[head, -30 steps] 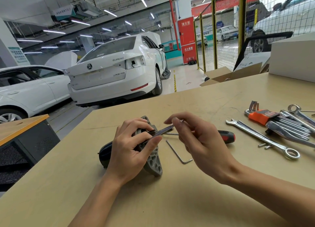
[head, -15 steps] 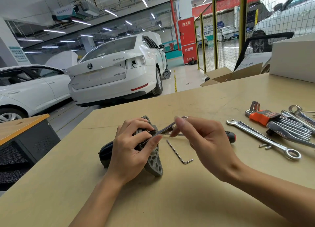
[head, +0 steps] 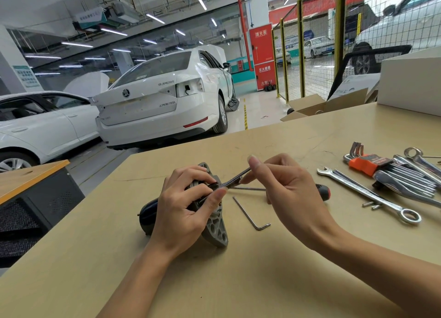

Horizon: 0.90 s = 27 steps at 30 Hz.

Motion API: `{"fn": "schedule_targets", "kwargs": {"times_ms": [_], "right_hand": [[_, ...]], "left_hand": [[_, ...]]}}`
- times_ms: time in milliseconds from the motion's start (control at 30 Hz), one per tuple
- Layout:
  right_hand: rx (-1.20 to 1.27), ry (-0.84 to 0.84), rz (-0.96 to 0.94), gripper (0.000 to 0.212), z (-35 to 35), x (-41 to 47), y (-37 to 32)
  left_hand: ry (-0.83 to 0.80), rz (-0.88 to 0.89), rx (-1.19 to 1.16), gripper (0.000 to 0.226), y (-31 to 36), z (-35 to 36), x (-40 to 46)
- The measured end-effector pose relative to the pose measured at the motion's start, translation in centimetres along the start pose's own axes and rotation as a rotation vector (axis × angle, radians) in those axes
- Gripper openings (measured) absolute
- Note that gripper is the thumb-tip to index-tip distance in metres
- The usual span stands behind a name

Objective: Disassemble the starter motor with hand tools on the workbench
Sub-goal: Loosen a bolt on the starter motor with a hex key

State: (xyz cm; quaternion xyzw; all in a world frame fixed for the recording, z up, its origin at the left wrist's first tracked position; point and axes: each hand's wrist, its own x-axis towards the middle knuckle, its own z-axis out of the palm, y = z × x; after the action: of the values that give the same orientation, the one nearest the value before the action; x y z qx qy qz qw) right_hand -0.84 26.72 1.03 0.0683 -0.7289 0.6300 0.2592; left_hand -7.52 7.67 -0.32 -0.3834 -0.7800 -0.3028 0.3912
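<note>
The starter motor (head: 216, 231), a black body with a grey flanged end plate, lies on the wooden workbench (head: 238, 282). My left hand (head: 183, 212) grips it from above, thumb laid along a small steel wrench (head: 235, 178). My right hand (head: 286, 193) pinches the wrench's outer end between thumb and fingers. The wrench's head sits at the motor's end plate, hidden under my left fingers.
A loose hex key (head: 250, 216) lies just right of the motor. A screwdriver (head: 323, 191) with a black and red handle lies behind my right hand. To the right are a combination wrench (head: 365, 193), two small bolts (head: 372, 205), an orange hex key set (head: 372, 165) and more wrenches.
My right hand has swung the wrench's outer end away from me and a little upward, its fingers now higher on the handle. My left hand and the motor have stayed put.
</note>
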Motion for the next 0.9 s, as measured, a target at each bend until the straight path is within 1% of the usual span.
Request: {"fn": "schedule_targets", "kwargs": {"times_ms": [167, 300, 433, 633, 767, 900], "right_hand": [[0.001, 0.011, -0.021, 0.045, 0.04, -0.01, 0.23], [0.017, 0.01, -0.007, 0.042, 0.01, 0.24, 0.54], [0.049, -0.035, -0.076, 0.032, 0.07, 0.35, 0.53], [0.107, -0.09, -0.15, 0.029, 0.16, 0.01, 0.4], [0.125, -0.151, -0.195, 0.02, 0.19, -0.23, 0.38], [0.101, -0.183, -0.228, 0.023, 0.27, -0.46, 0.33]], "left_hand": [[0.009, 0.007, 0.001, 0.049, -0.03, 0.05, 0.04], [0.015, 0.011, -0.002, 0.052, -0.05, -0.01, 0.04], [0.016, 0.024, -0.003, 0.051, -0.1, -0.02, 0.07], [0.014, 0.024, 0.008, 0.053, -0.08, 0.01, 0.04], [0.011, 0.026, 0.016, 0.054, -0.11, 0.05, 0.05], [0.011, 0.031, 0.012, 0.055, -0.06, 0.04, 0.0]]}}
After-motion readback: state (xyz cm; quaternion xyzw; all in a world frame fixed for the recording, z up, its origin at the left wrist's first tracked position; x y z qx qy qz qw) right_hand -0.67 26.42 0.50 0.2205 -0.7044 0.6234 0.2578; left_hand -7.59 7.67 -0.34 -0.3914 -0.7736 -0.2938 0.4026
